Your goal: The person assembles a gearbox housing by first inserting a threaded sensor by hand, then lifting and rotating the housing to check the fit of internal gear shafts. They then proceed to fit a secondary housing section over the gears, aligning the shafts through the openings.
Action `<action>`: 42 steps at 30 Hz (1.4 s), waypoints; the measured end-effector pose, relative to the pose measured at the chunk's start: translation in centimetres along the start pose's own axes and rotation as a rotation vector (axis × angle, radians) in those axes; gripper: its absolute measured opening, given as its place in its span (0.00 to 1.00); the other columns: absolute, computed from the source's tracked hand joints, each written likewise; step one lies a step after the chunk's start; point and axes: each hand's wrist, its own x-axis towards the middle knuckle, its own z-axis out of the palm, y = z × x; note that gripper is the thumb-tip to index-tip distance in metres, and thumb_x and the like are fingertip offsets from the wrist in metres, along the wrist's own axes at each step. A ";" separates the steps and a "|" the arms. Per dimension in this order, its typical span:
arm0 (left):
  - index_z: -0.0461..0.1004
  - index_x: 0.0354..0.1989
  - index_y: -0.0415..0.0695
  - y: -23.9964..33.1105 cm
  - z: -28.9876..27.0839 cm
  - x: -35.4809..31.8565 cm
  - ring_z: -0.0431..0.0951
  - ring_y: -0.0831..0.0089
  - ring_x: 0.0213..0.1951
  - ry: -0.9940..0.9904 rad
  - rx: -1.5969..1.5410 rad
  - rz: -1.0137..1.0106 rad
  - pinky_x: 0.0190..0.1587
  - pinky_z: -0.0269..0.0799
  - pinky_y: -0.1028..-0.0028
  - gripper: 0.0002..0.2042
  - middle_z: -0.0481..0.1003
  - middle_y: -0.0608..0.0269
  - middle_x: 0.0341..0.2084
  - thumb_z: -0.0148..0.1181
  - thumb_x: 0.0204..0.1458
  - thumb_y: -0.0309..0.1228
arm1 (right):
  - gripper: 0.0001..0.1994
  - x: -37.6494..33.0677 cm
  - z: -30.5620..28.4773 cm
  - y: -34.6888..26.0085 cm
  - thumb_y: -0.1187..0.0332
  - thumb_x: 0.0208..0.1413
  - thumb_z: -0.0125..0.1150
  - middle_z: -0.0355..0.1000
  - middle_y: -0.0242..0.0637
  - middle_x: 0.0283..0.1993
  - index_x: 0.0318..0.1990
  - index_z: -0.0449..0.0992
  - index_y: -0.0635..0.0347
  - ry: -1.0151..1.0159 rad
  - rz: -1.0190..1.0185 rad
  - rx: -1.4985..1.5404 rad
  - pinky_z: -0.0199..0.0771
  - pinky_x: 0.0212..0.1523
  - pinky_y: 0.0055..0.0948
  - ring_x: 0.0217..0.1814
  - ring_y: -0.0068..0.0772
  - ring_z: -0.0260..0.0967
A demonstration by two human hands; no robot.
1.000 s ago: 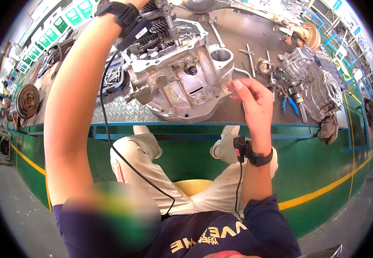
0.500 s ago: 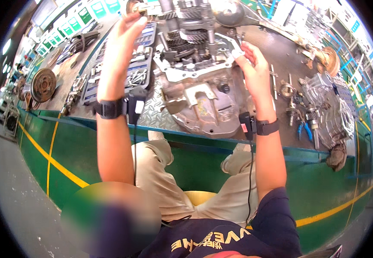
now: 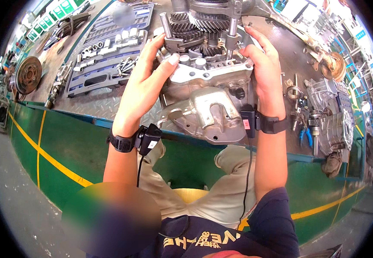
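A metal gearbox housing (image 3: 221, 73) stands at the bench's front edge with its pale flange facing up. A cluster of helical gears (image 3: 214, 23) on shafts rises from it, with an upright rod (image 3: 166, 25) to the left. My left hand (image 3: 147, 79) grips the left side of the flange, thumb on its top face, fingers round the outer side. On the right side, my right hand (image 3: 264, 60) holds the rim, its fingers partly hidden behind the wall. The housing's lower front carries a fork-shaped opening (image 3: 206, 105). The top of the gear stack is cut off by the picture's edge.
An unfolded socket tool case (image 3: 94, 79) lies to the left. A rusty disc (image 3: 28, 75) stands farther left. On the right are a second casting (image 3: 345, 129), a geared shaft (image 3: 314, 122), blue-handled pliers (image 3: 305, 136) and a long axle with a rusty hub (image 3: 335, 64).
My left hand has come down from beside the top of the gear stack to the flange's left side. My right hand stays at the right rim. The view has shifted, and the gears look larger.
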 end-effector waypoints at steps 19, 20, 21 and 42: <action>0.63 0.70 0.39 2.5 0.4 -3.6 0.54 0.57 0.77 -0.212 0.040 0.180 0.78 0.42 0.58 0.33 0.63 0.54 0.69 0.65 0.53 0.18 | 0.26 -7.7 -0.7 -0.7 0.79 0.45 0.57 0.71 0.60 0.69 0.55 0.85 0.59 0.144 -0.325 -0.335 0.65 0.72 0.39 0.73 0.57 0.70; 0.63 0.70 0.39 2.6 1.5 -3.7 0.53 0.54 0.78 -0.187 0.058 0.187 0.79 0.42 0.57 0.33 0.65 0.53 0.68 0.65 0.54 0.18 | 0.27 -8.2 -1.2 0.0 0.81 0.45 0.54 0.70 0.62 0.70 0.56 0.84 0.61 0.171 -0.340 -0.297 0.63 0.73 0.40 0.75 0.55 0.67; 0.63 0.70 0.39 2.9 2.2 -4.3 0.51 0.52 0.80 -0.154 0.089 0.184 0.79 0.41 0.56 0.33 0.66 0.53 0.67 0.65 0.54 0.18 | 0.27 -8.6 -1.6 0.0 0.81 0.45 0.54 0.70 0.62 0.70 0.56 0.84 0.61 0.169 -0.331 -0.284 0.63 0.73 0.40 0.75 0.55 0.67; 0.62 0.71 0.43 3.3 2.8 -4.8 0.49 0.42 0.80 -0.221 0.129 0.253 0.77 0.41 0.46 0.34 0.69 0.41 0.66 0.66 0.55 0.22 | 0.26 -12.4 -4.1 -0.5 0.80 0.45 0.57 0.65 0.63 0.74 0.56 0.80 0.68 0.122 -0.205 -0.368 0.52 0.78 0.47 0.82 0.57 0.56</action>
